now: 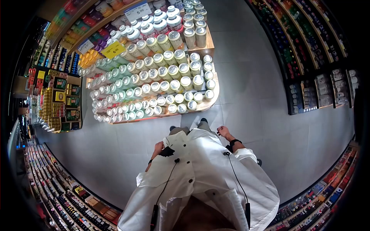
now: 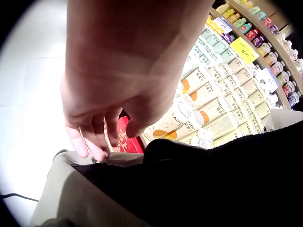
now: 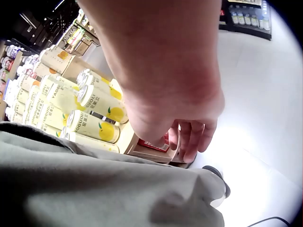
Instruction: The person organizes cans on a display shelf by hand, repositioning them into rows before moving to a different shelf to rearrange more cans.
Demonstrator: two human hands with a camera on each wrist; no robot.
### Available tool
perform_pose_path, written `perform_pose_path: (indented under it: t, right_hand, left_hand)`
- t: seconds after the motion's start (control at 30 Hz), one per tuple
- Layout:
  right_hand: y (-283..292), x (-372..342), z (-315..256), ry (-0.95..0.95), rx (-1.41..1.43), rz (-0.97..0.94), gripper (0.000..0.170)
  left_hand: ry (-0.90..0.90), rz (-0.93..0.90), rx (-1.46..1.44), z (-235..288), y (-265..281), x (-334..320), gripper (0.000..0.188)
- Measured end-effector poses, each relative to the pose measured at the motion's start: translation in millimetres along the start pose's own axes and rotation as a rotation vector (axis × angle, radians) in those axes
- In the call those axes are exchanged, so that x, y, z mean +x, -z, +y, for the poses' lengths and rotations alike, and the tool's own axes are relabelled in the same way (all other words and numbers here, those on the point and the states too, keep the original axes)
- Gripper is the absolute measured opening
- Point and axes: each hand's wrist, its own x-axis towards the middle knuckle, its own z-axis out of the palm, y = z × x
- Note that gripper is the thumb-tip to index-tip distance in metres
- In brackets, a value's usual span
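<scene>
The left hand [image 1: 159, 146] hangs beside the white shirt at the left, and in the left wrist view the same hand [image 2: 109, 113] has loosely bent fingers with nothing visible in them. On the other side the right hand [image 1: 222, 131] hangs in front of the body; in the right wrist view this hand [image 3: 180, 118] also has loosely curled, empty fingers. Ahead of both hands, rows of cans [image 1: 158, 73] fill a wooden display. Yellow-labelled cans [image 3: 97, 125] appear beyond the right hand, cream ones [image 2: 208, 109] beyond the left. Neither hand touches them.
Grey floor [image 1: 250, 127] surrounds the display's wooden edge [image 1: 154, 117]. Bottles [image 1: 165, 23] with price tags stand above the cans. A shelf unit [image 1: 63, 100] is at the left, dark shelves [image 1: 304, 50] stand at the right, and stocked shelves [image 1: 65, 188] curve along the lower left.
</scene>
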Motion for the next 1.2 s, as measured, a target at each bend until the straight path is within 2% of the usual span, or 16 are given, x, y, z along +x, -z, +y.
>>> perform_pose_path:
  t: [0.03, 0.17, 0.23, 0.3, 0.37, 0.4, 0.43, 0.5, 0.57, 0.63, 0.83, 1.03, 1.17, 1.2]
  right_hand:
    - [3.5, -1.8, 4.3, 0.000, 0.005, 0.007, 0.022]
    - [9.5, -12.5, 22.9, -0.134, 0.068, 0.035, 0.020]
    - [9.1, -13.3, 23.2, -0.169, 0.028, 0.028, 0.020]
    - [10.3, -19.5, 14.5, -0.175, -0.013, 0.012, 0.021]
    - [10.5, -17.6, -0.8, -0.167, 0.042, 0.030, 0.021]
    - [9.6, -15.5, -12.6, -0.152, 0.021, 0.020, 0.021]
    - [7.3, -13.6, -23.0, -0.153, 0.032, 0.024, 0.021]
    - [2.5, -0.4, -32.3, -0.151, 0.021, 0.013, 0.021]
    - [-0.1, 20.9, -30.6, 0.061, 0.010, -0.009, 0.023]
    - [-2.0, 23.8, -56.6, 0.102, -0.008, -0.035, 0.024]
    - [9.2, 15.5, -92.8, 0.095, -0.083, -0.111, 0.020]
    - [23.3, 9.4, -93.4, 0.010, -0.245, -0.041, 0.023]
    - [24.9, 25.3, -74.1, 0.042, -0.328, -0.115, 0.028]
    - [21.4, 22.5, -80.4, 0.025, -0.323, -0.122, 0.027]
  left_hand:
    - [-0.026, -0.098, 0.246, 4.6, 4.7, 3.7, 0.024]
    - [-0.109, -0.013, 0.355, -1.9, 9.5, 17.3, 0.026]
    - [0.016, 0.129, -0.012, 21.7, 27.9, 23.2, 0.025]
    - [-0.021, 0.151, -0.063, 4.5, 28.7, 42.3, 0.024]
    - [0.007, 0.166, -0.356, 10.6, 33.8, 50.5, 0.022]
    - [-0.070, 0.165, -0.448, -5.3, 29.1, 58.1, 0.024]
    - [-0.067, 0.191, -0.458, 13.3, 38.6, 52.0, 0.024]
    - [0.371, 0.195, -0.842, 80.1, 69.6, 33.2, 0.027]
    - [0.434, 0.180, -0.844, 83.3, 72.3, 31.9, 0.031]
    - [0.466, 0.191, -0.866, 77.7, 64.9, 28.7, 0.034]
    - [0.497, 0.259, -1.066, 57.0, 23.2, -3.4, 0.035]
    - [0.552, 0.238, -1.182, 6.7, -43.3, -43.7, 0.038]
    - [0.828, 0.230, -1.179, 6.2, -50.5, -51.5, 0.032]
    - [0.825, 0.261, -1.159, 10.9, -43.0, -47.8, 0.035]
